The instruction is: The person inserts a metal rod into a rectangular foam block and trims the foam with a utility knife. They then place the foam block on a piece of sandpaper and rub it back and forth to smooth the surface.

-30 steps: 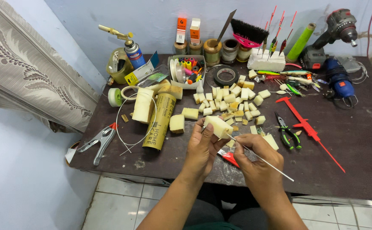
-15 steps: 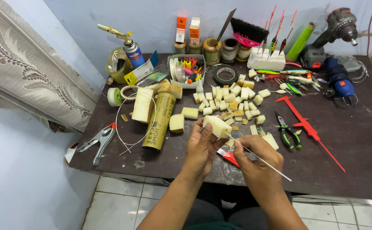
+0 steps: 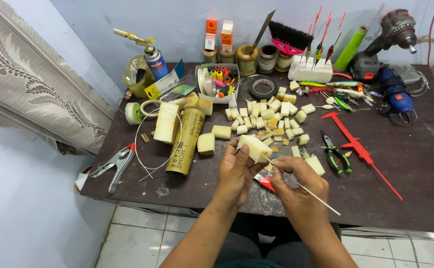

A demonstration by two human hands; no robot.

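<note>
Looking down from our own head, we see our two bare hands meeting over the near edge of a dark brown tabletop (image 3: 415,164). Our left hand (image 3: 234,171) is clamped around a pale cream foam block (image 3: 254,147), fingers curled on its underside and the block tilted up toward one o'clock. Our right hand (image 3: 296,186) is pinched shut on a thin white rod (image 3: 309,191); the rod's tip touches the lower right end of the block and its free length runs out toward four o'clock. Just below the hands, at six o'clock from the block, a small red tool (image 3: 265,183) lies on the tabletop, partly hidden.

At twelve o'clock from the block sits a heap of small cut foam cubes (image 3: 269,116). At nine o'clock lie a larger foam cube (image 3: 206,143), a yellow cardboard tube (image 3: 186,141) and a tall cream foam piece (image 3: 166,122) ringed by a loop of white wire. Farther toward eight o'clock, a metal spring clamp (image 3: 112,166) rests at the tabletop's edge. At three o'clock we find green-handled pliers (image 3: 337,154) and a red plastic caliper (image 3: 361,151). Along the far wall, from eleven to one o'clock, stand a blue gas torch can (image 3: 156,62), a roll of black tape (image 3: 263,88), a black brush (image 3: 288,37) and a cordless drill (image 3: 383,42)
</note>
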